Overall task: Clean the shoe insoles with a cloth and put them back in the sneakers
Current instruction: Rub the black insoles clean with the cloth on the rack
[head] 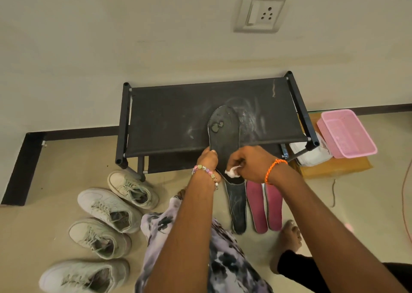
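Landmark: the black shoe rack [169, 119], a fabric shelf on a tube frame, dusty with pale smears, standing against the wall.
Dark insole [223, 134]: flat and long with a rounded toe, it lies on the rack's shelf, heel end over the front edge; a worn greyish patch shows near the toe.
Left hand [207, 159]: grips the insole's heel end at the rack's front edge, fingers curled round its side.
Right hand [249, 161]: just right of the left, pinching a small crumpled white cloth [233, 172] against the insole's heel.
Second dark insole [237, 206]: on the floor before the rack, below the hands.
Pink insoles [264, 206]: a pair, side by side, just right of it.
Sneakers [107, 223]: four, pale and laced, in a row on the floor left of the rack's front.
Pink basket [346, 134]: perforated plastic, right of the rack.
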